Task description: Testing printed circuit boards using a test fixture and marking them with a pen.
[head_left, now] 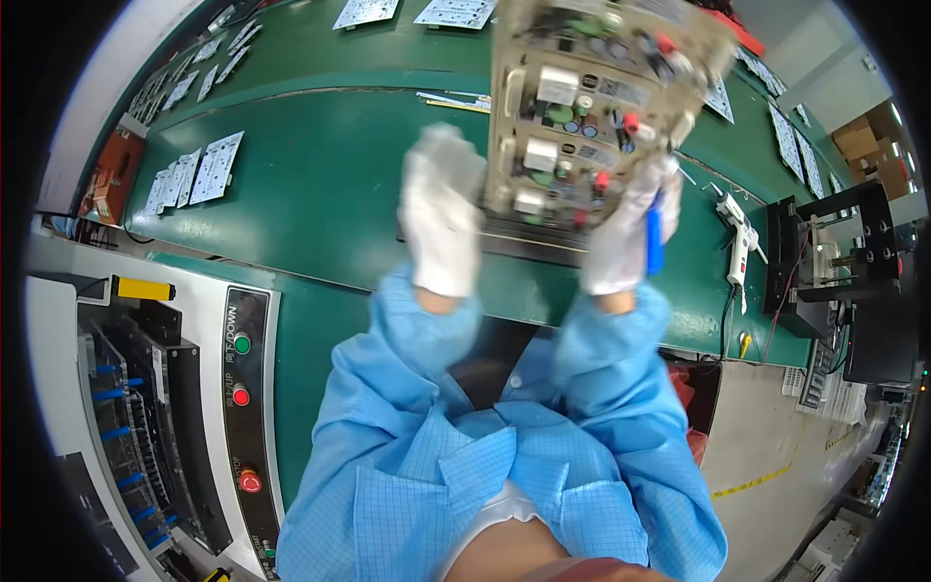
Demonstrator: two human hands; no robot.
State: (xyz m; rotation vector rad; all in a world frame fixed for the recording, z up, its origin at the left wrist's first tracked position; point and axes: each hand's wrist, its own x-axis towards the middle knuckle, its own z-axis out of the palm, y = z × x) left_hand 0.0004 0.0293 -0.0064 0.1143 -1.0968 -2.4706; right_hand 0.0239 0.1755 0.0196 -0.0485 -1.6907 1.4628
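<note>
A tan panel of circuit boards [504, 145], set with white blocks, red and green parts and dark cylinders, is tilted up above the green bench. My right hand [621, 233], in a white glove, grips its lower right edge. A slim blue tool [656, 238] lies along that same hand; its kind does not show. Beside the panel's left edge is my gloved left hand [441, 213], apparently stretched out and apart from the panel, though motion smears its fingers. Under the panel's near edge a dark flat bar [533, 242] partly shows.
White circuit boards [215, 170] stand at the left of the green bench [310, 184], with more along the back. At right lie a white glue gun [739, 238] with its cord and a black fixture [824, 252]. A machine control panel [247, 388] with buttons flanks my left.
</note>
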